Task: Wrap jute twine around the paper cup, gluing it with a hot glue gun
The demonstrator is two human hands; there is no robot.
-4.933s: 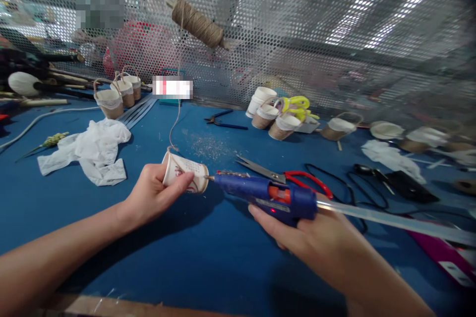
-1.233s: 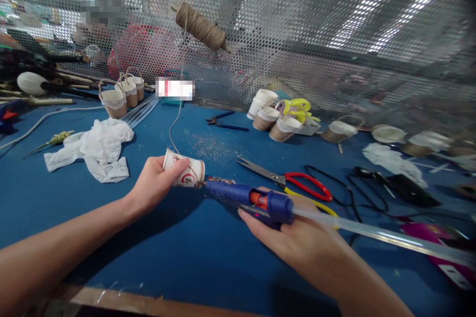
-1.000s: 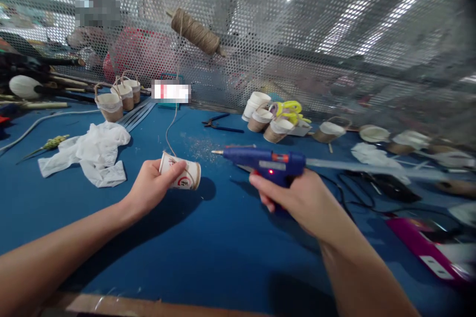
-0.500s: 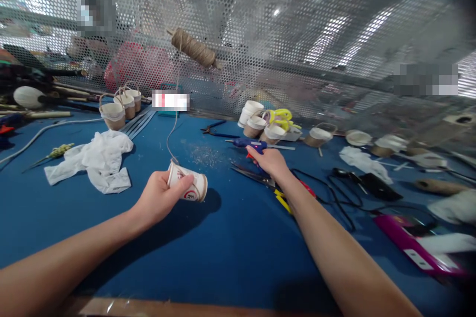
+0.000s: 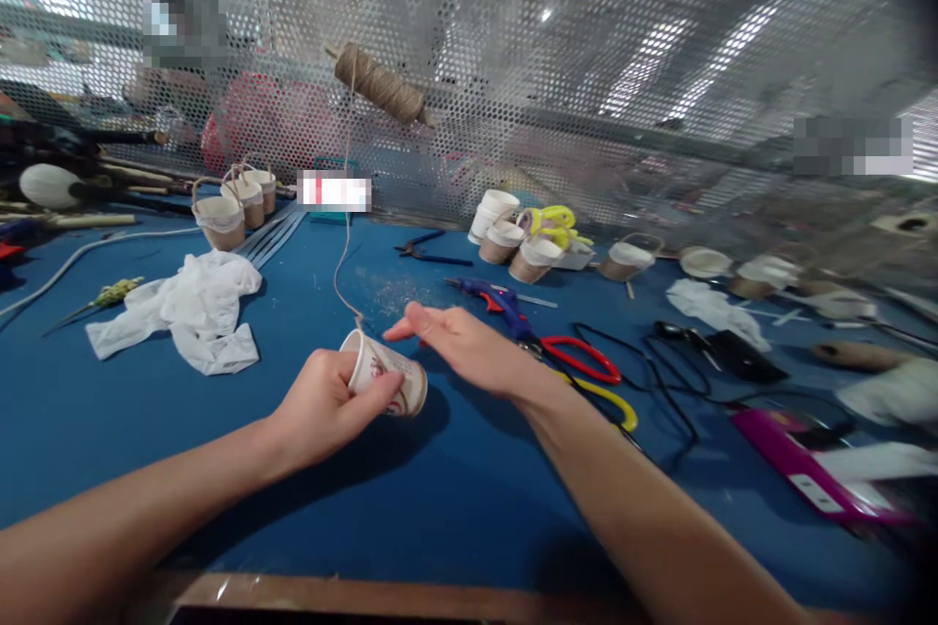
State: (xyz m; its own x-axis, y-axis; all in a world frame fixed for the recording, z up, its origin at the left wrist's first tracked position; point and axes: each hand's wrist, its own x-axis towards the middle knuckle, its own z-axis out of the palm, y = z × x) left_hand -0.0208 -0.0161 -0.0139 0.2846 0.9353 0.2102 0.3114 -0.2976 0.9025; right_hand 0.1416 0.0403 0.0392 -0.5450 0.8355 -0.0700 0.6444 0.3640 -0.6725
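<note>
I've laid the blue glue gun [image 5: 500,301] on the desk [image 5: 454,518] beyond the paper cup [image 5: 387,379]. My right hand [image 5: 469,348] is back beside the cup, fingers spread and empty. My left hand [image 5: 322,407] pinches the cup, the twine [image 5: 344,244] at its rim. Gluing looks done.

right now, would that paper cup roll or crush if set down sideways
Probably light and crushable: the paper cup looks thin-walled in the left hand. Tapered, it would likely roll in a curve, though the attached twine might check it.
</note>
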